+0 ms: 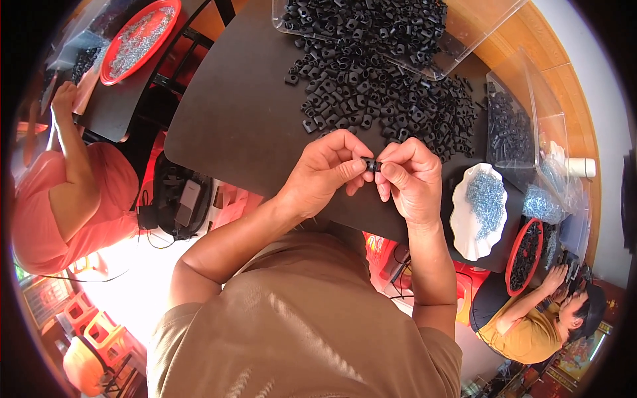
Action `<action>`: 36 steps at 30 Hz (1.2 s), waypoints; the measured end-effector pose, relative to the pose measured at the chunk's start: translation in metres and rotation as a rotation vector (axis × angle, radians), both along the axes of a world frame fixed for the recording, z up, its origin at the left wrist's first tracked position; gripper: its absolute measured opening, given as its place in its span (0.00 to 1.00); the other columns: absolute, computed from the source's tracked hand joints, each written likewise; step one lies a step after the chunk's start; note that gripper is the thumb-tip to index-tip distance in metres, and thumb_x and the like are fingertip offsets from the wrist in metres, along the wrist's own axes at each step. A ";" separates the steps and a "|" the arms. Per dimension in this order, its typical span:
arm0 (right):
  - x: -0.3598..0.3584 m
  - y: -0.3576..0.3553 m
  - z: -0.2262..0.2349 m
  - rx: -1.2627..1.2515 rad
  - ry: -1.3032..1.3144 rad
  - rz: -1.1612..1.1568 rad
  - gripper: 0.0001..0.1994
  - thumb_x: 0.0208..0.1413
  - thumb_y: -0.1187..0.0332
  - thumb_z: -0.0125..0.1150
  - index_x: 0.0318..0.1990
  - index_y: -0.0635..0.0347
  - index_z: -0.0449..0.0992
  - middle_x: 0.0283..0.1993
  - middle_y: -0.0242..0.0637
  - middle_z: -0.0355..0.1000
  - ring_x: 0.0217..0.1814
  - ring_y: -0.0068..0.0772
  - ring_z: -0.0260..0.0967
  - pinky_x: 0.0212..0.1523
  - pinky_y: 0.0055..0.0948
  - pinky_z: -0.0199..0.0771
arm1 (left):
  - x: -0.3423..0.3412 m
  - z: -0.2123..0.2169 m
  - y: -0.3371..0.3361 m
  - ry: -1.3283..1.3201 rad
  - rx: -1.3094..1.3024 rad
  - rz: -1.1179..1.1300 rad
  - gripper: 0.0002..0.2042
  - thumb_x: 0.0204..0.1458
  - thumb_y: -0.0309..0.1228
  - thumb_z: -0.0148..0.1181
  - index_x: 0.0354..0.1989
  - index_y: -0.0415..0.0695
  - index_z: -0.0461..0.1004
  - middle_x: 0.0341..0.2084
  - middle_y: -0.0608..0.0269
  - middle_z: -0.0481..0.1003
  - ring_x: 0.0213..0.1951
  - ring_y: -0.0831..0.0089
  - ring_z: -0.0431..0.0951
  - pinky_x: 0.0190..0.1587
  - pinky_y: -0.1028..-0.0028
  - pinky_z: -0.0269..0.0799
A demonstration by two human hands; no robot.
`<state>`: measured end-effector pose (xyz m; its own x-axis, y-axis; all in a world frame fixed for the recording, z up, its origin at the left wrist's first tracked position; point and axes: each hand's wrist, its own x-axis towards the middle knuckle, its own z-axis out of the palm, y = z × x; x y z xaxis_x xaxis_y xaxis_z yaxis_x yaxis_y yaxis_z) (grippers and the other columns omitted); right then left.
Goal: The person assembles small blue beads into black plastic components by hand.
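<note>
Between my two hands, over the near edge of the dark table, is a small black plastic part [373, 164]. My left hand [330, 164] pinches its left end with thumb and fingertips. The right end sits in the pinch of my right hand [411, 174]. Fingertips cover much of the part, so its full shape is hidden. Just beyond my hands spreads a heap of small black plastic parts [385, 99], many with a round hole. To the right of my right hand lies a white scalloped dish [462, 215] holding small, clear bluish pieces.
A clear plastic bin [458, 56] with more black parts stands at the back. Another clear bin [511, 126] and a red tray [512, 272] are at the right. Co-workers sit at left [79, 192] and right [531, 331]. A red oval tray [174, 16] holds clear pieces.
</note>
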<state>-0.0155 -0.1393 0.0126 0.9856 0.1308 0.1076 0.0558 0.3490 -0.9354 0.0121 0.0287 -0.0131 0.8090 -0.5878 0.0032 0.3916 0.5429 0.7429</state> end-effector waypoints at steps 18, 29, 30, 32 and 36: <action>-0.016 0.008 0.001 -0.260 -0.030 -0.164 0.05 0.52 0.80 0.58 0.26 0.64 0.70 0.24 0.36 0.70 0.18 0.14 0.62 0.15 0.14 0.59 | -0.007 0.004 -0.004 -0.166 0.300 0.120 0.03 0.54 0.20 0.53 0.36 0.38 0.71 0.24 0.65 0.74 0.24 0.84 0.69 0.25 0.85 0.65; -0.048 -0.180 0.103 -0.972 -0.223 -1.147 0.04 0.54 0.75 0.58 0.36 0.65 0.72 0.28 0.33 0.71 0.25 0.17 0.66 0.24 0.16 0.67 | -0.012 0.012 -0.017 -0.750 0.696 0.108 0.12 0.47 0.20 0.58 0.41 0.41 0.69 0.25 0.64 0.71 0.25 0.77 0.69 0.28 0.80 0.67; -0.048 -0.207 0.104 -0.966 -0.222 -1.153 0.04 0.54 0.75 0.58 0.36 0.65 0.72 0.28 0.33 0.71 0.25 0.17 0.66 0.24 0.16 0.67 | -0.010 0.019 -0.022 -0.926 0.812 0.146 0.13 0.42 0.20 0.61 0.38 0.41 0.70 0.26 0.60 0.69 0.28 0.66 0.71 0.29 0.73 0.69; -0.047 -0.242 0.099 -1.172 -0.172 -1.058 0.05 0.53 0.75 0.59 0.37 0.66 0.73 0.30 0.32 0.71 0.30 0.19 0.68 0.30 0.17 0.69 | -0.003 0.032 -0.031 -1.103 0.908 0.259 0.13 0.41 0.20 0.61 0.37 0.40 0.70 0.28 0.59 0.69 0.30 0.64 0.71 0.31 0.72 0.69; -0.061 -0.244 0.093 -1.295 -0.308 -1.075 0.04 0.53 0.76 0.59 0.36 0.66 0.74 0.31 0.32 0.72 0.33 0.19 0.69 0.34 0.19 0.69 | 0.017 0.032 -0.048 -1.333 1.099 0.339 0.13 0.38 0.23 0.63 0.35 0.41 0.71 0.30 0.58 0.67 0.37 0.57 0.69 0.35 0.65 0.68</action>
<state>-0.0766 -0.3835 0.1056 0.6467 -0.3790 0.6619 -0.0403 -0.8836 -0.4666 0.0288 -0.0195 0.0188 0.6613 -0.5936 0.4586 -0.7467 -0.4623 0.4783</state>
